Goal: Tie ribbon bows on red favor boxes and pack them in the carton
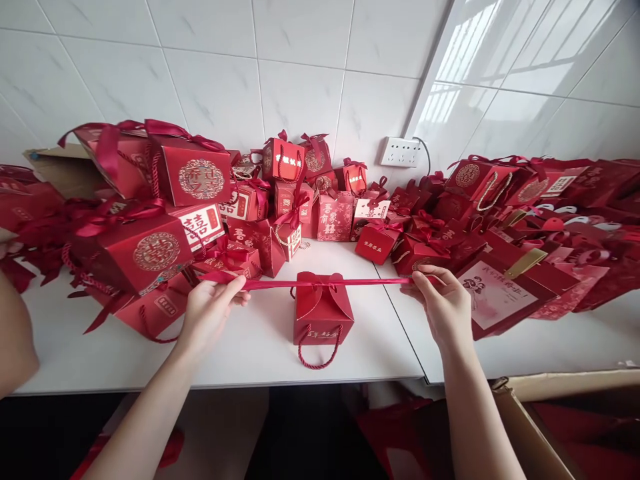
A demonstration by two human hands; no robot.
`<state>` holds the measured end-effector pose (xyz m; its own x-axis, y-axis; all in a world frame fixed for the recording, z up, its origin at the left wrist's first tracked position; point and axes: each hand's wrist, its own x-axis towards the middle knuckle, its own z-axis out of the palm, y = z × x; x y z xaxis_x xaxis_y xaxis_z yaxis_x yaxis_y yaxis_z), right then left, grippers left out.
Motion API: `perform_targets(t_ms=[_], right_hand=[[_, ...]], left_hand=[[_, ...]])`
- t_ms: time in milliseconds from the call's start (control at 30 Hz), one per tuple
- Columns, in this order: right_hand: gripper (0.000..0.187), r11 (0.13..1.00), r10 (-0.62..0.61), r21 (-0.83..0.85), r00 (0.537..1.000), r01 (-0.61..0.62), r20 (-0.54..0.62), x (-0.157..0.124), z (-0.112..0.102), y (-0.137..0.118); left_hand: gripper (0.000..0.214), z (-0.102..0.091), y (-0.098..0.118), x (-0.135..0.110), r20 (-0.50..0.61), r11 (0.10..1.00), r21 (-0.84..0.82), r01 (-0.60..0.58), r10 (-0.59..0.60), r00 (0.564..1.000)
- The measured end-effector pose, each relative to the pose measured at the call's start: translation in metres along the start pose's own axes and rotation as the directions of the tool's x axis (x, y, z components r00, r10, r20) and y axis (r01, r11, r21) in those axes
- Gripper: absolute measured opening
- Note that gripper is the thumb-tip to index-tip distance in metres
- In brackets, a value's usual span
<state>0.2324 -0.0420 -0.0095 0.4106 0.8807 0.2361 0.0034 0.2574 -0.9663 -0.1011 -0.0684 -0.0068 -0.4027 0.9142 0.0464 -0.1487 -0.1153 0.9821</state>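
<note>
A small red gift box (pixel 323 317) with curved top flaps stands upright on the white table, its twisted cord handle hanging down in front. Across its top runs a dark red ribbon (pixel 370 282), pulled taut to both sides and gathered at the middle of the flaps. On the left, my left hand (pixel 213 303) pinches one end of the ribbon. My right hand (pixel 443 297) grips the other end on the right, fingers closed. Both hands are apart from the box itself.
Stacked red gift boxes (pixel 133 247) crowd the left, with more along the wall. Red paper bags (pixel 510 280) fill the right. A power strip (pixel 400 152) is on the tiled wall. An open cardboard box (pixel 520 427) sits below right. Another person's arm (pixel 15 333) shows at left.
</note>
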Motion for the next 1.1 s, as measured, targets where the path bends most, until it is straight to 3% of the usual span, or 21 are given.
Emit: perform_targets(t_ms=[133, 400, 633, 700, 767, 833, 867, 900, 967, 1033, 1100], right_hand=[[0.043, 0.998, 0.018, -0.055, 1.0, -0.019, -0.025, -0.001, -0.009, 0.005], [0.043, 0.962, -0.001, -0.274, 1.0, -0.006, -0.025, -0.008, -0.026, 0.008], [0.041, 0.915, -0.001, -0.404, 1.0, 0.001, 0.002, -0.015, -0.04, 0.013], [0.042, 0.862, 0.006, -0.507, 1.0, 0.002, 0.014, -0.017, -0.043, 0.012], [0.044, 0.762, -0.087, -0.642, 0.996, 0.084, 0.027, -0.019, -0.042, 0.008], [0.044, 0.667, -0.25, -0.707, 0.965, 0.233, 0.083, -0.023, -0.033, 0.0], [0.042, 0.65, -0.309, -0.694, 0.942, 0.31, 0.132, -0.025, -0.026, -0.004], [0.041, 0.659, -0.327, -0.655, 0.925, 0.37, 0.193, -0.026, -0.016, -0.007], [0.039, 0.73, -0.244, -0.549, 0.906, 0.407, 0.347, -0.028, 0.007, -0.009], [0.04, 0.804, -0.089, -0.478, 0.866, 0.354, 0.493, -0.029, 0.028, -0.007], [0.04, 0.854, 0.041, -0.441, 0.81, 0.276, 0.586, -0.029, 0.043, -0.002]], left_hand=[[0.03, -0.004, -0.004, -0.001, 0.029, 0.997, 0.077, 0.03, -0.032, 0.999], [0.03, -0.006, -0.009, 0.003, 0.002, 0.999, 0.022, 0.037, -0.037, 0.999], [0.03, -0.022, -0.013, 0.004, 0.006, 0.96, 0.275, -0.056, 0.056, 0.998], [0.026, -0.026, -0.008, -0.002, 0.013, 0.886, 0.45, -0.11, 0.117, 0.993], [0.031, -0.024, 0.001, -0.011, 0.024, 0.739, 0.631, -0.237, 0.287, 0.958], [0.038, -0.016, 0.011, -0.019, 0.118, 0.544, 0.729, -0.415, 0.498, 0.859], [0.035, -0.008, 0.014, -0.021, 0.206, 0.469, 0.728, -0.5, 0.545, 0.812], [0.03, 0.0, 0.016, -0.021, 0.301, 0.439, 0.703, -0.56, 0.53, 0.793], [0.026, 0.019, 0.016, -0.018, 0.476, 0.517, 0.647, -0.561, 0.301, 0.826], [0.033, 0.034, 0.01, -0.013, 0.552, 0.641, 0.629, -0.44, 0.031, 0.834], [0.038, 0.043, 0.005, -0.008, 0.585, 0.737, 0.585, -0.337, -0.096, 0.806]])
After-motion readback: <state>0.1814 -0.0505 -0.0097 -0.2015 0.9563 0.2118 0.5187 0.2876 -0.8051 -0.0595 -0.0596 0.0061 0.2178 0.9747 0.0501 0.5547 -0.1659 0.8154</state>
